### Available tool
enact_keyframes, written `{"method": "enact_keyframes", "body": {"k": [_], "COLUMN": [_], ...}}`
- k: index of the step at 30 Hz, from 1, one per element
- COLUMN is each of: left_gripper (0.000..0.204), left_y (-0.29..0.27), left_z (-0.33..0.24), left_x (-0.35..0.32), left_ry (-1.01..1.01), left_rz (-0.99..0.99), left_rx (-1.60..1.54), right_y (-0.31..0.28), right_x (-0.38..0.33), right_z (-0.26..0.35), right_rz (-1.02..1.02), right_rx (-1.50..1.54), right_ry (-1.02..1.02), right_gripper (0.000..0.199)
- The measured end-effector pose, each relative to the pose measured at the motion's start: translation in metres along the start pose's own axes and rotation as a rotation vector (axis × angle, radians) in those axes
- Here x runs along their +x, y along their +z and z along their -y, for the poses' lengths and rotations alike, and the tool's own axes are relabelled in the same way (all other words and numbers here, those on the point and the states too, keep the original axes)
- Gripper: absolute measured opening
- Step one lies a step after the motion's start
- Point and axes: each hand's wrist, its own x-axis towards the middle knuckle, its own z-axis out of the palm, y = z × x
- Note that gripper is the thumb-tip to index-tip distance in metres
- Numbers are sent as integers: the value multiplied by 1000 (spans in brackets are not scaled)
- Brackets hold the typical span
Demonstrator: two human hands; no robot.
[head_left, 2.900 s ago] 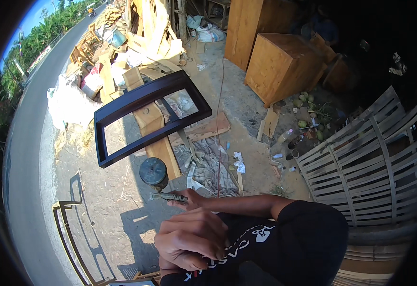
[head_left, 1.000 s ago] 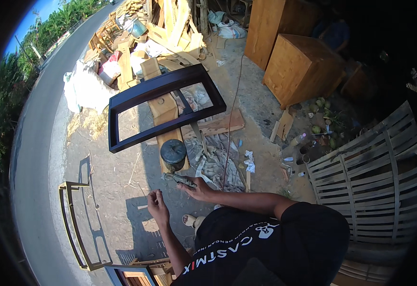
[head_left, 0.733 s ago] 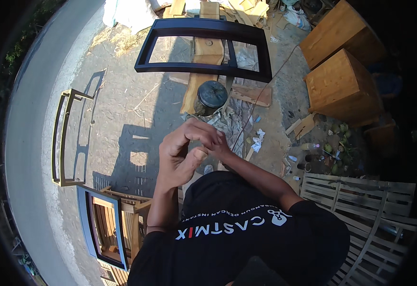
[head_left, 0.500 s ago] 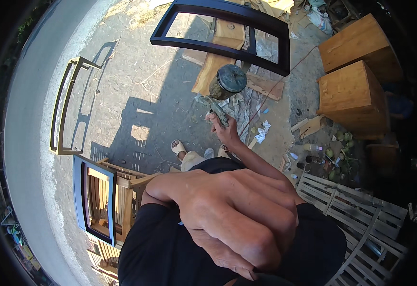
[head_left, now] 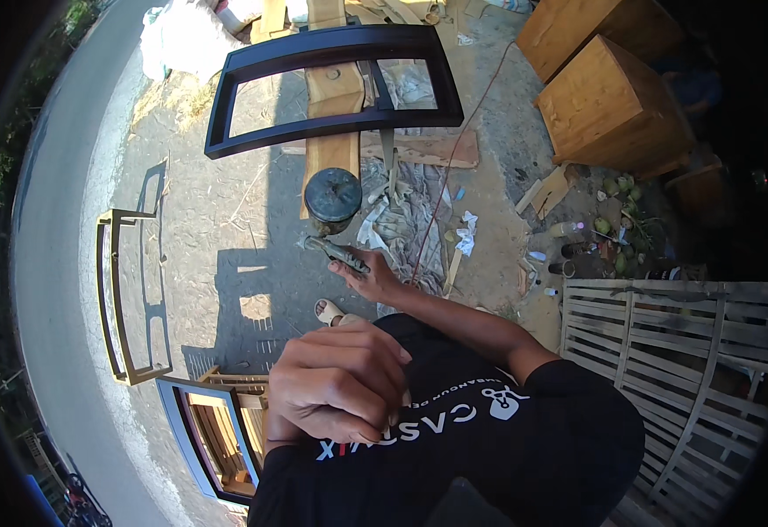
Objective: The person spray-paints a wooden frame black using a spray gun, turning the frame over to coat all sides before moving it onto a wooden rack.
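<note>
My right hand (head_left: 368,274) is closed around a grey-green spray gun (head_left: 336,255), its head pointing left. A dark round cup with a lid (head_left: 333,195) sits at the gun's head and looks attached to it. Beyond the cup is a dark-painted curved rectangular frame (head_left: 336,125), above a wooden plank (head_left: 331,158); what holds it up is unclear. The gun and frame are apart. My left hand (head_left: 336,382) is raised in front of my chest with its fingers curled in, and nothing shows in it.
A thin red hose (head_left: 456,158) crosses the ground past crumpled cloth (head_left: 410,233). Wooden cabinets (head_left: 595,110) stand far right, a slatted bamboo platform (head_left: 665,369) near right. To the left are a pale frame (head_left: 113,299) and another dark-edged frame (head_left: 208,430). A road runs beyond.
My left hand has drawn back from close to the camera, down and left. My right hand has shifted left with the spray gun. The view has turned, so the surroundings appear displaced.
</note>
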Motion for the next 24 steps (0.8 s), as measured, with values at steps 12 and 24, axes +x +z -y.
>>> {"method": "enact_keyframes", "body": {"k": [12,24], "left_gripper": [46,36], "left_y": [-105,-131], "left_z": [124,266], "left_x": [-225,-467], "left_ry": [-1030,-1254], "left_rz": [-633,-630], "left_rx": [873,315], "right_y": [-55,-51], "right_x": [-5,-10], "right_z": [-15,-14], "right_rz": [-14,-139], "right_rx": [-74,-52], "right_ry": [-131,-112], "right_gripper": [34,30]}}
